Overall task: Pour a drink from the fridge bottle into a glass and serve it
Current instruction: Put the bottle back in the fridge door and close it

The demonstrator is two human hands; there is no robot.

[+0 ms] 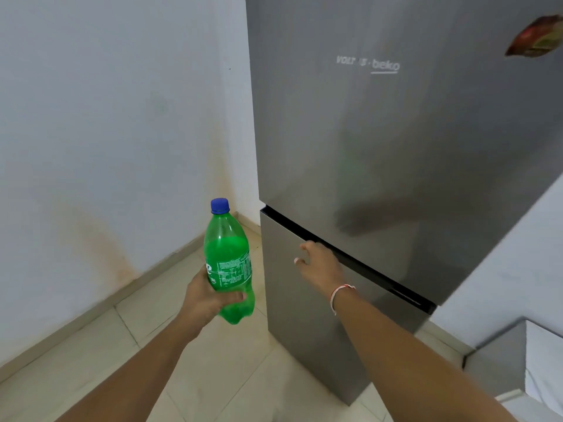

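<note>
Head camera: the left hand (207, 296) is wrapped around the lower half of a green bottle (229, 263) with a blue cap (220, 205), held upright above the tiled floor (146, 324), left of the fridge (396, 132). The right hand (320, 264) rests fingers spread against the lower fridge door (298, 315), near its top edge.

A pale tiled floor (189, 345) (stained near the wall) carries the grey fridge (380, 147) standing upright.
</note>
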